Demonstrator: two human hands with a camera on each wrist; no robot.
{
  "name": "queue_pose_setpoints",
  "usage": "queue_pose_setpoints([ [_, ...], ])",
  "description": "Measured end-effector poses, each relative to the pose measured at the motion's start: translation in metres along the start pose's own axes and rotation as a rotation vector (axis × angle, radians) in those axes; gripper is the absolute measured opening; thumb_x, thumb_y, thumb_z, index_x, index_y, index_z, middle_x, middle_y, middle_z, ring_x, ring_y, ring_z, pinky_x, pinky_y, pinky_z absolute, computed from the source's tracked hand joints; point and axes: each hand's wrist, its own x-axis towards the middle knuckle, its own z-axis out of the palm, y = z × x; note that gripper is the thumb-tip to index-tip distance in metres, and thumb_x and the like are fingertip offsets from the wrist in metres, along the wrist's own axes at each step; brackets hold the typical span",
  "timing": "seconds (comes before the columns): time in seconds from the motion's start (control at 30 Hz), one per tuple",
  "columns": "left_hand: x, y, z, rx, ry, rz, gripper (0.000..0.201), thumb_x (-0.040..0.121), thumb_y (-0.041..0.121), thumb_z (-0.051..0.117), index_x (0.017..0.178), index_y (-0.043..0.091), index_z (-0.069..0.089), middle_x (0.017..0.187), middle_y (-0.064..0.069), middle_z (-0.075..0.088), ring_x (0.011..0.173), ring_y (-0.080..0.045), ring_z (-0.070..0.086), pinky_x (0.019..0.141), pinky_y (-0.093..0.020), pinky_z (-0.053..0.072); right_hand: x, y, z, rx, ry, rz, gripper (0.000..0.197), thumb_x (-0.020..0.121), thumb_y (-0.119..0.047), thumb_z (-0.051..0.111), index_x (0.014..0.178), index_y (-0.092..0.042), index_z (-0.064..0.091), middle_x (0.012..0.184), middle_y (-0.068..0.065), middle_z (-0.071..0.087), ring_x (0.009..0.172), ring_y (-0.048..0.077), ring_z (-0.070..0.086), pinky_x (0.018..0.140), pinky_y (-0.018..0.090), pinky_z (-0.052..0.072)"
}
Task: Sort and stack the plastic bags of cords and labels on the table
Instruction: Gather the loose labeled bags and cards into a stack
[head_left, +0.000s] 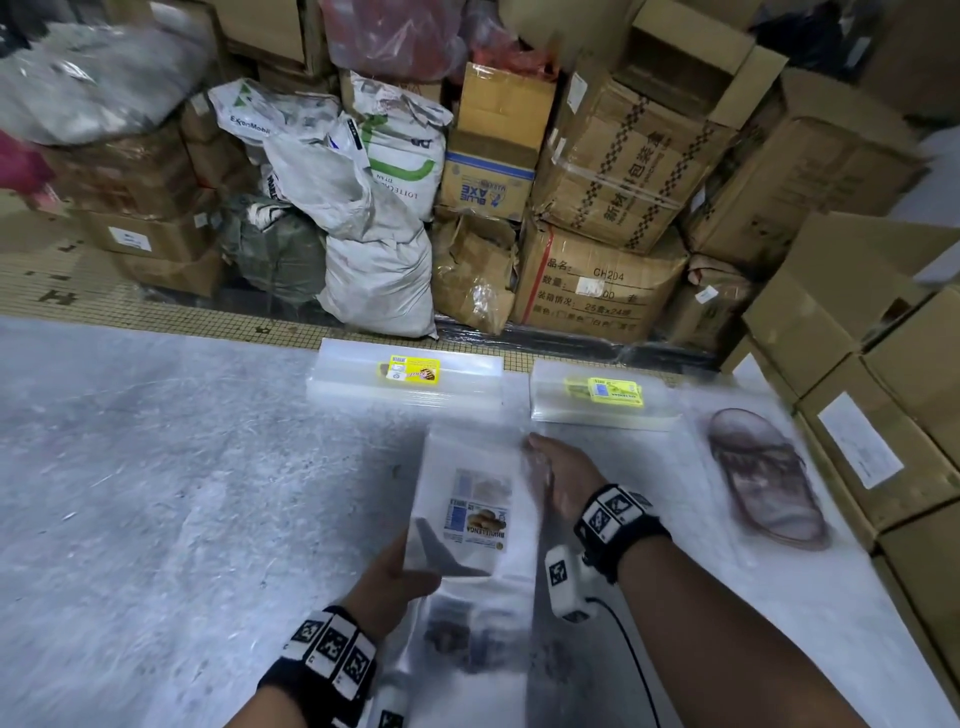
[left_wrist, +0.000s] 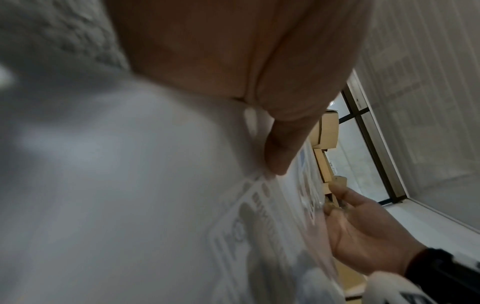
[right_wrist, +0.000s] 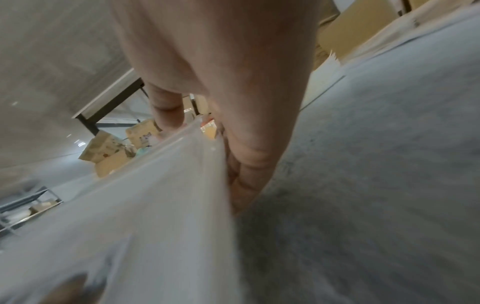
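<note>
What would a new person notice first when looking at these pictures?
First, the two hands in the middle: the left hand and the right hand hold a clear plastic bag with a printed label inside, just above the grey table. Behind it, two flat stacks of clear bags with yellow labels lie side by side at the table's far edge. Beyond them rises a wall of cardboard boxes and sacks.

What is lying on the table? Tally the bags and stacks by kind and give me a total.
Stacks of bags with yellow labels: 2
Bag with blue-and-white label, held by left hand and right hand: 1
Bag with brown cord: 1
Blurred bag nearest the person: 1
Total: 5
</note>
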Motion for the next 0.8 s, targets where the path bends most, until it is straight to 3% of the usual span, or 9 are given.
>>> queue_pose_setpoints([
  [0.03, 0.0, 0.001, 0.001, -0.008, -0.002, 0.011, 0.061, 0.068, -0.028, 0.053, 0.126, -0.007, 0.052, 0.122, -0.029, 0.063, 0.114, -0.04, 0.062, 0.088, -0.04, 0.056, 0.005, -0.002, 0.003, -0.015, 0.017, -0.009, 0.015, 0.096, -0.025, 0.063, 0.1, -0.011, 0.067, 0.094, 0.002, 0.066, 0.087, 0.017, 0.059, 0.07, 0.028, 0.043],
  [0.1, 0.0, -0.001, -0.001, 0.003, 0.021, 0.006, 0.06, 0.074, -0.031, 0.047, 0.125, 0.0, 0.054, 0.12, -0.03, 0.063, 0.109, -0.038, 0.065, 0.082, -0.034, 0.057, 0.013, -0.001, 0.01, -0.02, 0.052, -0.031, 0.009, 0.095, -0.012, 0.062, 0.086, -0.013, 0.064, 0.083, 0.004, 0.061, 0.076, 0.018, 0.055, 0.062, 0.027, 0.043],
  [0.2, -0.002, 0.0, -0.003, 0.024, 0.099, -0.036, 0.057, 0.078, -0.029, 0.049, 0.118, 0.011, 0.057, 0.094, -0.011, 0.076, 0.08, -0.019, 0.074, 0.062, -0.023, 0.057, 0.019, 0.006, 0.018, 0.008, 0.077, -0.066, 0.016, 0.094, -0.009, 0.06, 0.081, -0.015, 0.065, 0.085, 0.005, 0.063, 0.084, 0.023, 0.056, 0.068, 0.031, 0.045],
  [0.27, 0.0, -0.002, -0.005, 0.039, 0.126, -0.052, 0.06, 0.076, -0.025, 0.056, 0.122, 0.013, 0.057, 0.089, -0.004, 0.076, 0.071, -0.015, 0.072, 0.057, -0.022, 0.056, 0.019, 0.007, 0.021, 0.05, 0.1, -0.092, 0.014, 0.094, -0.009, 0.062, 0.082, -0.015, 0.067, 0.089, 0.005, 0.066, 0.088, 0.023, 0.058, 0.075, 0.034, 0.047],
  [0.37, 0.002, -0.005, -0.007, 0.028, 0.137, -0.033, 0.062, 0.075, -0.027, 0.056, 0.122, 0.014, 0.055, 0.092, -0.001, 0.076, 0.079, -0.013, 0.073, 0.06, -0.02, 0.055, 0.019, 0.005, 0.025, 0.131, 0.116, -0.116, 0.013, 0.092, -0.003, 0.064, 0.084, -0.012, 0.069, 0.092, 0.006, 0.069, 0.092, 0.021, 0.061, 0.087, 0.032, 0.049],
  [0.43, 0.002, -0.003, -0.005, 0.008, 0.139, -0.035, 0.064, 0.074, -0.027, 0.055, 0.123, 0.015, 0.054, 0.095, 0.0, 0.076, 0.085, -0.012, 0.073, 0.064, -0.018, 0.055, 0.018, 0.003, 0.026, 0.17, 0.134, -0.126, 0.014, 0.091, 0.0, 0.065, 0.084, -0.011, 0.07, 0.091, 0.008, 0.069, 0.092, 0.021, 0.061, 0.088, 0.03, 0.05],
  [0.57, 0.001, -0.002, -0.004, 0.015, 0.139, -0.018, 0.067, 0.07, -0.021, 0.062, 0.124, 0.017, 0.054, 0.103, -0.001, 0.075, 0.093, -0.01, 0.072, 0.069, -0.016, 0.054, 0.017, 0.001, 0.023, 0.197, 0.183, -0.145, 0.015, 0.089, 0.002, 0.067, 0.082, -0.011, 0.071, 0.084, 0.006, 0.068, 0.087, 0.021, 0.06, 0.083, 0.026, 0.05],
  [0.67, 0.001, -0.003, -0.006, 0.05, 0.156, -0.03, 0.061, 0.07, -0.013, 0.064, 0.124, 0.016, 0.058, 0.109, -0.005, 0.074, 0.097, -0.016, 0.071, 0.07, -0.02, 0.053, 0.016, -0.005, 0.019, 0.172, 0.192, -0.112, 0.012, 0.092, -0.001, 0.064, 0.09, -0.011, 0.072, 0.09, 0.002, 0.07, 0.084, 0.016, 0.062, 0.077, 0.025, 0.048],
  [0.8, 0.007, -0.011, -0.011, 0.081, 0.18, -0.028, 0.068, 0.059, 0.003, 0.067, 0.125, 0.017, 0.059, 0.111, -0.008, 0.073, 0.104, -0.028, 0.067, 0.078, -0.029, 0.05, 0.016, -0.007, 0.017, 0.144, 0.198, -0.111, 0.011, 0.093, -0.003, 0.063, 0.097, -0.009, 0.072, 0.092, 0.001, 0.07, 0.083, 0.013, 0.061, 0.072, 0.021, 0.047],
])
